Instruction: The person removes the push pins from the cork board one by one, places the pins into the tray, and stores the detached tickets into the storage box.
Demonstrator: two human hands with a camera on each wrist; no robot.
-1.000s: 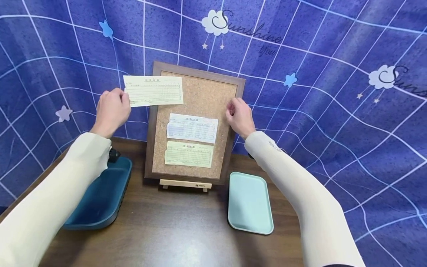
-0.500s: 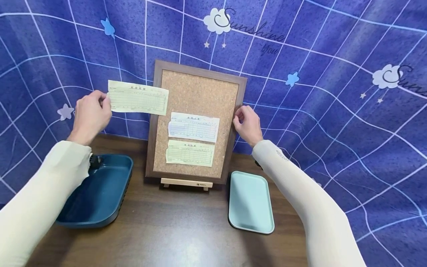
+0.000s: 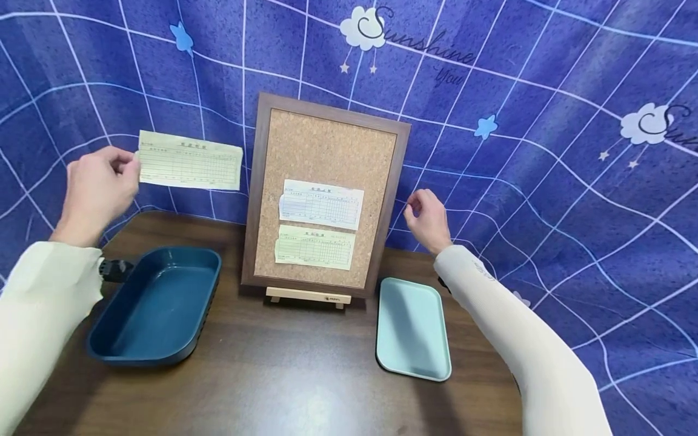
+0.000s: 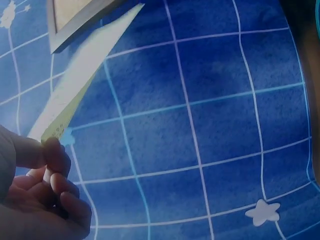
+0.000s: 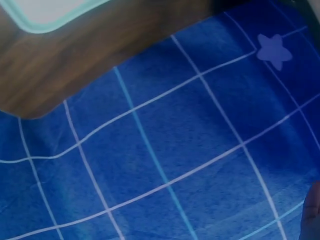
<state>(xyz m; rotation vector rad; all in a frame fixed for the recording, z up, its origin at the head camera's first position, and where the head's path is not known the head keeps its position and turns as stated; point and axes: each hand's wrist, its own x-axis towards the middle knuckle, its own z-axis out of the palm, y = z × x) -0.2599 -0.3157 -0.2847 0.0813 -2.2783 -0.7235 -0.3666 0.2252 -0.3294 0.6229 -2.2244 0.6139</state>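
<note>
My left hand [image 3: 100, 188] pinches a pale yellow printed form slip [image 3: 189, 160] by its left end, between thumb and fingers. In the left wrist view the slip [image 4: 85, 70] appears almost edge-on, stretching up from the fingertips. The slip is held in the air left of a framed cork board [image 3: 332, 142]. Pinned low on the board are a white-blue form slip [image 3: 322, 204] and a green form slip [image 3: 314, 248]. Off the board's right edge, my right hand [image 3: 428, 219] has thumb and forefinger curled together; I cannot tell whether something small is between them.
The board leans upright on a small wooden stand [image 3: 308, 297] on the brown table [image 3: 283, 363]. A deep dark blue tray [image 3: 209, 284] stands at left, below my left hand. A shallow mint tray [image 3: 414, 330] lies at right. Behind hangs a blue checked curtain [image 3: 523, 175].
My left hand has carried the yellow slip leftward, from over the board's upper left to beside it. My right hand has moved right and down, away from the board's right side.
</note>
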